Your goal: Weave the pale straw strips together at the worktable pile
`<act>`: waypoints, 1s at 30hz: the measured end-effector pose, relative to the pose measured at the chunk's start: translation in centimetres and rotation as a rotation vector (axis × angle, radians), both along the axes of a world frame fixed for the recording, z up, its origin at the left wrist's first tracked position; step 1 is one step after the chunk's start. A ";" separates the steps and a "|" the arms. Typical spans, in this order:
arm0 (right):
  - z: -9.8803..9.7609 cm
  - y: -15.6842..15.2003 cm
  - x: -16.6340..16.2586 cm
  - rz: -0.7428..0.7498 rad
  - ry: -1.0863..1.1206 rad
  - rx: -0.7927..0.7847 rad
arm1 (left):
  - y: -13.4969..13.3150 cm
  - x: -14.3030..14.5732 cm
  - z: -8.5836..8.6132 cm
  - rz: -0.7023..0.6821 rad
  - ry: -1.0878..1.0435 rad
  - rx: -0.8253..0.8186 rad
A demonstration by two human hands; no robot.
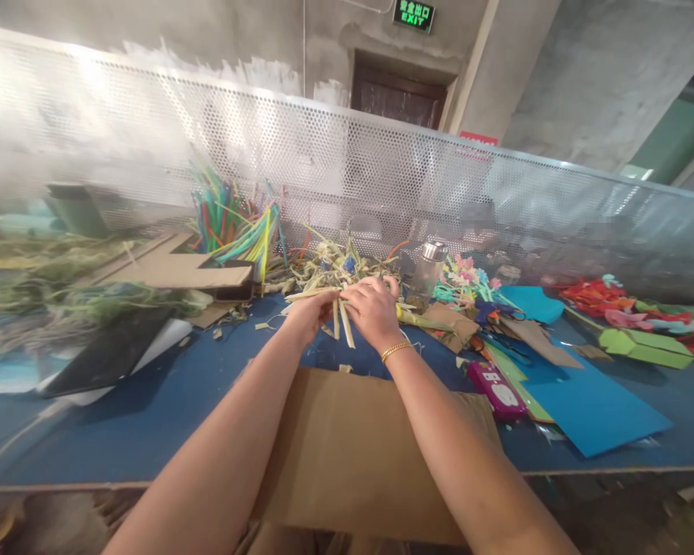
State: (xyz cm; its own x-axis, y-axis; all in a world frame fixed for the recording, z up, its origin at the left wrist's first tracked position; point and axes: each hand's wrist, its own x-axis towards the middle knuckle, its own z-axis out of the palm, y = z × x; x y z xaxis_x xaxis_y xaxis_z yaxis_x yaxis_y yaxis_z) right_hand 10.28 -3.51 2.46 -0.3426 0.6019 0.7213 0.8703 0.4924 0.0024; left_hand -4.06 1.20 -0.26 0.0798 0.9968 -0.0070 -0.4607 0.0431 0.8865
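Observation:
Both my hands are out in front of me over the blue tabletop, close together at a bundle of pale, dry-looking husk strips (345,327). My left hand (317,314) pinches the strips from the left side. Fingers bent, my right hand (373,310) grips them from above and the right, a gold chain bracelet on its wrist. Strip ends hang down between the two hands, while others stick out to the left. Behind them lies a tangled heap of similar strips (327,260) with a blue piece (350,264) in it. My fingers partly hide the held strips.
A brown cardboard sheet (352,455) lies under my forearms. Coloured pipe cleaners (237,223) stand behind a cardboard piece (179,270) at left. To the right are a clear jar (429,266), a purple box (497,389), blue sheets (601,405) and a perforated partition (382,166) behind.

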 end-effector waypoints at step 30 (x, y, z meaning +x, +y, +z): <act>-2.1 2.2 0.3 -0.071 0.559 -0.090 | -0.4 0.3 0.6 -0.070 0.205 0.307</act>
State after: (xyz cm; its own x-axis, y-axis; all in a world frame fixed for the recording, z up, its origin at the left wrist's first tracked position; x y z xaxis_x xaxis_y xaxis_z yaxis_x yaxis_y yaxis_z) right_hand 10.54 -1.28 0.39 0.1198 0.6767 0.7264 0.7583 0.4099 -0.5069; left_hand -3.79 0.84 0.35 0.1762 0.9472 0.2679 -0.2776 -0.2133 0.9367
